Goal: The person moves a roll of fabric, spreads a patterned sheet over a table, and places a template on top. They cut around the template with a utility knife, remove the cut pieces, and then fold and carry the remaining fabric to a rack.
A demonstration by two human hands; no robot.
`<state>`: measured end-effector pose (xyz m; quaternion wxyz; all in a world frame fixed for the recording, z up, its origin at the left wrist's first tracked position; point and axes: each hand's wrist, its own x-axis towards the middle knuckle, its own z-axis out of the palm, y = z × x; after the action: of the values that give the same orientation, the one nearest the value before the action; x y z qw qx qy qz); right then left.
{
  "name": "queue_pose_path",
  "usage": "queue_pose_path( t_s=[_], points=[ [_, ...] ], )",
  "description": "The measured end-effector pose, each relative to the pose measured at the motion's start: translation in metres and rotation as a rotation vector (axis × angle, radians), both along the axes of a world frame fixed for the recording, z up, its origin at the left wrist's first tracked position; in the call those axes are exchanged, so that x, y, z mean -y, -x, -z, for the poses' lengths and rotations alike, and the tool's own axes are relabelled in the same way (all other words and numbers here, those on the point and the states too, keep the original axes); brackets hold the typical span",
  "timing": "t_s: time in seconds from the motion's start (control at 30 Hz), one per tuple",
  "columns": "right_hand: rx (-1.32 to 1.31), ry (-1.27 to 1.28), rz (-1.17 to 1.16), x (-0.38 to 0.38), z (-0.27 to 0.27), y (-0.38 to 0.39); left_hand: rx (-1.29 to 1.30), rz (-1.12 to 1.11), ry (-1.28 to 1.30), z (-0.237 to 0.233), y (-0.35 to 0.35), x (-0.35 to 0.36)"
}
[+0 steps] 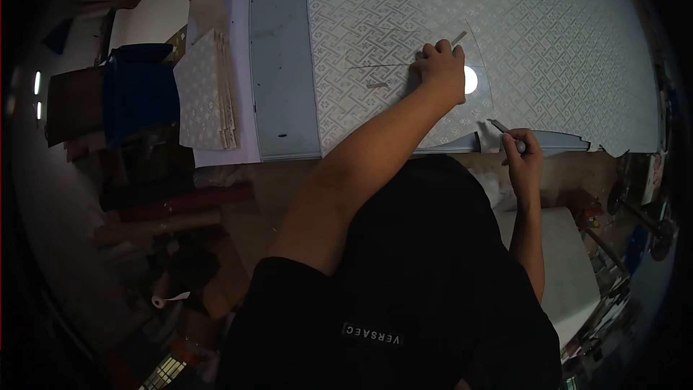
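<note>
A sheet of pale fabric-like material (563, 43) with a woven lattice pattern covers the work table. On it lies a clear template (478, 105) with a curved right edge and thin dark lines. My left hand (442, 68) bears down on the template with bent fingers, beside a short greyish strip (459, 37); a similar strip (377, 85) lies to its left. My right hand (525, 157) grips a slim grey pen-shaped tool (507, 134) near the table's front edge. The tool's tip points at the sheet, close to the template's curved edge. Whether it touches cannot be told.
Left of the sheet is a bare grey-blue strip of table (285, 87) with a small dark mark. A stack of patterned pieces (206, 94) lies beyond it, next to a blue item (137, 94). Rolls (180, 206) lie below left; a pale block (567, 267) stands at right.
</note>
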<state>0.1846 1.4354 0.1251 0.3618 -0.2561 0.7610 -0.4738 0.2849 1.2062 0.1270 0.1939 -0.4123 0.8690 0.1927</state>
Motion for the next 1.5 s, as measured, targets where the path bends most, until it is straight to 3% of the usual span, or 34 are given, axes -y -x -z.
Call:
queue_pose_path(
  t_s=[0.07, 0.13, 0.2, 0.43, 0.53, 0.7, 1.5],
  points=[
    [-0.361, 0.143, -0.128, -0.005, 0.01, 0.008, 0.035, 0.007, -0.004, -0.002, 0.006, -0.001],
    [-0.393, 0.025, -0.015, -0.001, -0.002, -0.001, -0.013, 0.001, -0.002, -0.005, 0.002, -0.003],
    [-0.477, -0.001, 0.032, 0.004, -0.004, -0.006, 0.099, 0.046, 0.032, -0.01, 0.008, -0.001],
    [-0.527, 0.016, -0.018, 0.022, -0.002, -0.018, 0.075, 0.015, -0.09, -0.008, 0.008, 0.005],
    [-0.44, -0.093, -0.153, 0.028, -0.009, -0.023, 0.061, 0.018, -0.088, -0.008, 0.005, 0.005],
    [-0.56, -0.098, -0.279, 0.028, -0.002, -0.026, -0.004, 0.021, -0.081, -0.003, 0.003, 0.005],
    [-0.597, -0.287, -0.215, 0.048, -0.003, -0.041, 0.096, 0.124, -0.018, -0.014, 0.009, 0.009]
  ],
)
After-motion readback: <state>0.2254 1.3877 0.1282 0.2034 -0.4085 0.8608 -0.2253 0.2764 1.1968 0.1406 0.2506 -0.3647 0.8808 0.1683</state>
